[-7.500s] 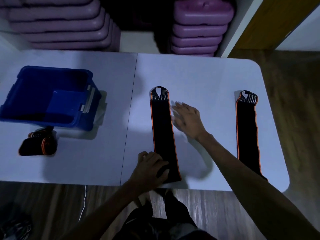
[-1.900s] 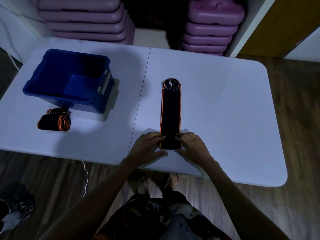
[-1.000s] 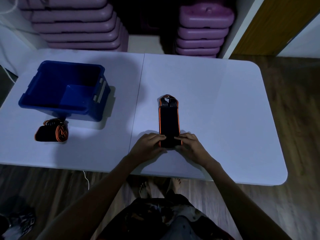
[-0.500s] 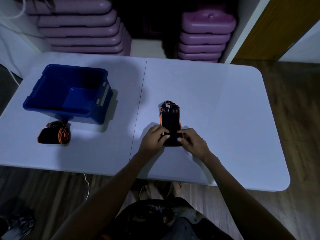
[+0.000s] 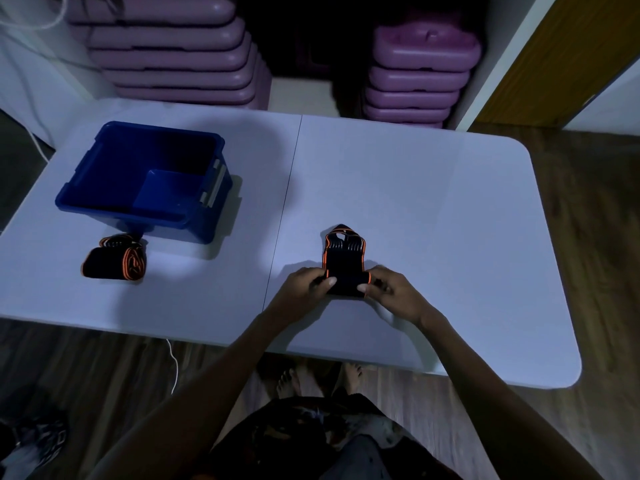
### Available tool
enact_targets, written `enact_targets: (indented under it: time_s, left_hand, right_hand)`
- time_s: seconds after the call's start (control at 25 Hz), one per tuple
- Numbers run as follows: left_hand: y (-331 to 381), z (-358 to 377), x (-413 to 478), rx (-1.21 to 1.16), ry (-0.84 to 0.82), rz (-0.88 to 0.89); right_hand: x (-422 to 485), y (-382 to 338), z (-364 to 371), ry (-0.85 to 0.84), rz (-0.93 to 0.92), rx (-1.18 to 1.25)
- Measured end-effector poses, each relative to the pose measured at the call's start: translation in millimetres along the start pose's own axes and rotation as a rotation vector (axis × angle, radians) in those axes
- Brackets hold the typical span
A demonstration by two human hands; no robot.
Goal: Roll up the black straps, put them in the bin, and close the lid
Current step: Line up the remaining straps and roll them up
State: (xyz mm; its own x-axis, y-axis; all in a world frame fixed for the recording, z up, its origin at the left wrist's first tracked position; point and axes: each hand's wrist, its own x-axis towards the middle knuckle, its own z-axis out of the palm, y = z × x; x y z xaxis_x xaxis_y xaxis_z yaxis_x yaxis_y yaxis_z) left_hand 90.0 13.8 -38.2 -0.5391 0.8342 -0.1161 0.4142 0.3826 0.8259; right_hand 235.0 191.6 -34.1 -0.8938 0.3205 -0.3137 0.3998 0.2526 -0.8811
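A black strap with orange edges [image 5: 344, 261] lies on the white table [image 5: 433, 209], mostly wound into a roll, with only its looped far end flat. My left hand [image 5: 304, 289] grips the roll's left end and my right hand [image 5: 391, 292] grips its right end. A second rolled strap [image 5: 114, 265] rests on the table at the left, just in front of the open blue bin [image 5: 145, 181]. The bin's inside looks dark, and I cannot make out any strap in it.
Two stacks of purple step platforms [image 5: 173, 50] [image 5: 419, 71] stand behind the table. A white cable [image 5: 173, 358] hangs off the near table edge. Wooden floor shows to the right, and my bare feet [image 5: 318, 375] are under the table.
Both hands have rolled the strap away from me, so the roll grew and the flat part shrank to a short looped end. The strap on the right seen 7.5 s ago is gone.
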Motion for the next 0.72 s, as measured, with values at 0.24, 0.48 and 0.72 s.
enact_targets:
  time_s: [0.24, 0.48, 0.72]
  left_hand:
    - [8, 11, 8, 0.012, 0.102, -0.127]
    - [9, 20, -3, 0.114, 0.286, -0.006]
    - [-6, 9, -6, 0.529, 0.129, 0.131]
  right_hand:
    - [4, -6, 13, 0.164, 0.022, 0.097]
    - [6, -9, 22, 0.299, 0.035, -0.066]
    - [7, 0, 24, 0.322, 0.014, -0.140]
